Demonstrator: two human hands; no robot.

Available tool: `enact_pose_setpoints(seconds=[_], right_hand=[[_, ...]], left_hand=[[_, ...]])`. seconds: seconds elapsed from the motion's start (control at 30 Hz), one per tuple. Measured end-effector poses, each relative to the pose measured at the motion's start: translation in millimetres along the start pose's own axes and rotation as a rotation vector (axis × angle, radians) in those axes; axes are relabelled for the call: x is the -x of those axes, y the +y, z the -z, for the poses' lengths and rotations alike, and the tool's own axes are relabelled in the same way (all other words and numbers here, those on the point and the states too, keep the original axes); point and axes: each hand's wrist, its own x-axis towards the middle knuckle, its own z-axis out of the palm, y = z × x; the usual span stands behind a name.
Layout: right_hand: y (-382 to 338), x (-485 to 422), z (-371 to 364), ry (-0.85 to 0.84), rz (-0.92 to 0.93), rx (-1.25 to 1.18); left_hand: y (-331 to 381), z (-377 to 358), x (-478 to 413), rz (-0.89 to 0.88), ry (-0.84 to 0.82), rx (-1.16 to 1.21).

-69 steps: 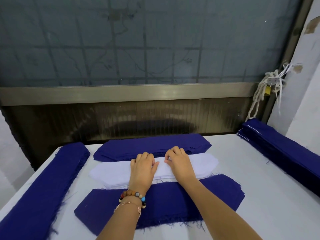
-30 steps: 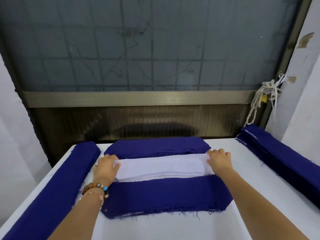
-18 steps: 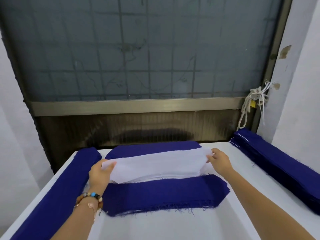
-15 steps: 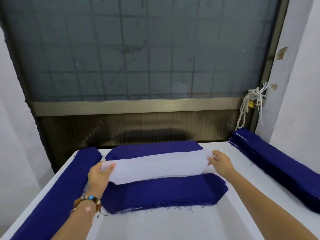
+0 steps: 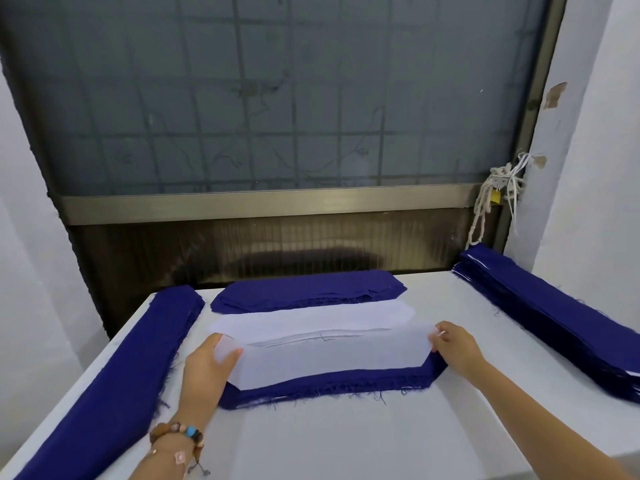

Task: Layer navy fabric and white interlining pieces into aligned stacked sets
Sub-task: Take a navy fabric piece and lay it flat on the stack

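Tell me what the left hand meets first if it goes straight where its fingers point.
Most likely the white interlining stack, just beyond the left hand, which grips the end of an interlining piece. Hand height is unclear, so it might pass over to the far navy stack.

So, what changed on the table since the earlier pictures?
Left hand and right hand moved apart to the ends of the white stack, pinched its top sheet and carried it nearer, over the near navy stack. The far navy stack and side piles stayed.
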Motion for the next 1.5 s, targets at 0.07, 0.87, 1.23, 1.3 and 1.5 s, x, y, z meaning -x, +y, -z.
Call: enact_pose_setpoints(seconds=[0.07,0.87,1.23,1.3,1.5], right_hand=[[2.9,2.3,-2.9,0.035,-0.001,-0.007],[10.4,21.0,-19.1,0.267,0.086,-0.046],[9.4,20.8,-19.7,0.284,0.091,-0.031],[9.8,21.4,-20.0,0.307,0.09,-0.04],[7.5,27.9,-21.7,0.41,0.367,0.085]], left_hand=[[-2.7,-1.3,2.8,-0.02,0.023,-0.131],[-9.7,9.9,8.8,0.058,0.116,-0.254],[-6.5,11.6,9.7,0.059,0.139,-0.278],[-8.0,10.2,9.3,0.048,0.166,-0.294],[-8.0,8.7,12.7,-0.163,0.125,-0.171]])
